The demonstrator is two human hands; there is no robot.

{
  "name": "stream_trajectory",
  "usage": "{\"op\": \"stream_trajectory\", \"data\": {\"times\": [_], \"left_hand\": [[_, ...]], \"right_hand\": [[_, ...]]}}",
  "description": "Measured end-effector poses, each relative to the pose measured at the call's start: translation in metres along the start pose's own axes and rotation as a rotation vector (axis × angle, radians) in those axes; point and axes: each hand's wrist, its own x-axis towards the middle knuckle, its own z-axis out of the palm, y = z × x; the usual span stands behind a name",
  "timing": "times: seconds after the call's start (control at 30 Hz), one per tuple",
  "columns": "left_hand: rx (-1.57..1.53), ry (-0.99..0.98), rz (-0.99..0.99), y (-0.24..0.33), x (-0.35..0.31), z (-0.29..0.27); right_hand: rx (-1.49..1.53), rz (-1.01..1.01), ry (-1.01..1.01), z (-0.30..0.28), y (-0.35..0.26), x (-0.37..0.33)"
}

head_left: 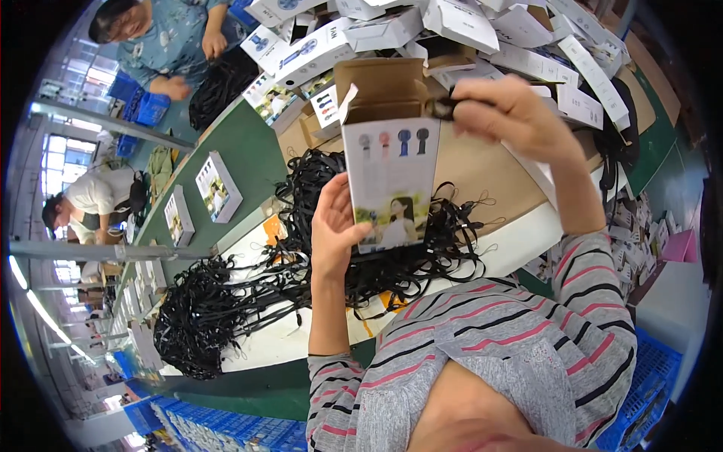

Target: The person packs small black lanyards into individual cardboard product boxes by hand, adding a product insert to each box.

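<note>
My left hand (pixel 333 230) is closed round the lower left side of a white printed fan box (pixel 392 169), thumb on its front. The box stands upright with its top flaps raised and its mouth open. At its upper right corner, my right hand (pixel 508 113) pinches a bunched black lanyard (pixel 441 109), blurred by motion and partly covered by the fingers. Behind and below the box spreads a tangle of black lanyards (pixel 301 200), with a thicker heap of lanyards (pixel 196 320) to the left.
Many white fan boxes (pixel 463 26) are piled at the far side. Two printed boxes (pixel 218 187) rest on the green conveyor belt (pixel 252 154) at left. Across it, a co-worker's hand (pixel 215 44) is above black straps (pixel 218 87). Blue crates (pixel 226 426) stand lower left.
</note>
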Motion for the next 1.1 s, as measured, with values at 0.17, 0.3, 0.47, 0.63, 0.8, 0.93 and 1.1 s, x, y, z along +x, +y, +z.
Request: {"op": "stream_trajectory", "data": {"times": [0.17,0.3,0.47,0.63,0.8,0.93,1.1], "left_hand": [[-0.007,0.018,-0.008,-0.009,-0.029,0.001],[-0.020,-0.028,0.008,-0.014,-0.035,0.003],[-0.042,-0.020,-0.007,-0.022,-0.036,-0.001],[-0.253,-0.022,-0.043,-0.028,-0.040,-0.020],[-0.286,0.004,0.029,-0.020,-0.037,-0.031],[-0.225,0.029,0.085,-0.021,-0.036,-0.043],[-0.244,0.098,0.136,-0.012,-0.028,-0.068]], "right_hand": [[-0.622,-0.362,-0.142,-0.005,-0.024,0.038],[-1.035,-0.124,-0.689,0.024,-0.040,0.063],[-0.852,-0.185,-0.854,0.037,-0.046,0.079],[-0.401,-0.185,-0.588,0.039,-0.041,0.096],[-0.629,-0.439,-0.330,0.040,-0.028,0.111],[-0.749,-0.449,-0.566,0.056,-0.030,0.116],[-0.401,-0.359,-0.324,0.054,-0.010,0.128]]}}
